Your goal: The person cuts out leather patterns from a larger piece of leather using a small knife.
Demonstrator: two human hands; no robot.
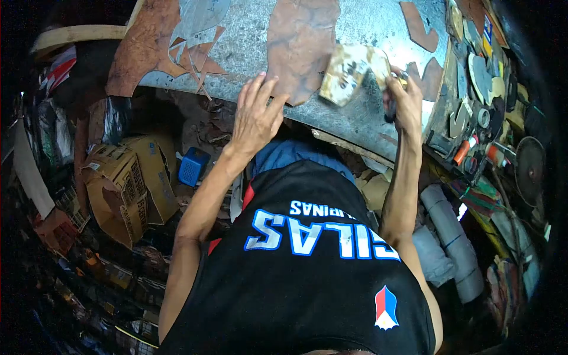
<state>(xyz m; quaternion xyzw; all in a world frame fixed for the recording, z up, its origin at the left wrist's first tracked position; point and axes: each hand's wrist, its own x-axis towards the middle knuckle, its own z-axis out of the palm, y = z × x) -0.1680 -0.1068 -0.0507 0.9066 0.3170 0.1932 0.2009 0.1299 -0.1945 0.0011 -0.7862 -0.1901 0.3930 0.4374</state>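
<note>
My left hand (257,109) rests with its fingers stretched out at the front edge of the metal-topped table (242,56). Its fingertips reach the side of a long brown leather piece (300,50). On the right, my right hand (406,99) is closed around a dark-handled tool (389,111); the tool's working end is hard to make out. A pale, stained pattern piece (346,74) with dark marks on it extends from the fingers of that hand, slightly blurred, over the leather's right edge.
Brown leather (145,44) and thin offcuts (204,62) lie at the table's left. Cut leather pieces (420,29) lie at the right, beside a shelf crowded with tape, bottles and templates (479,77). Below stand a cardboard box (121,195) and a blue radio-like box (193,166).
</note>
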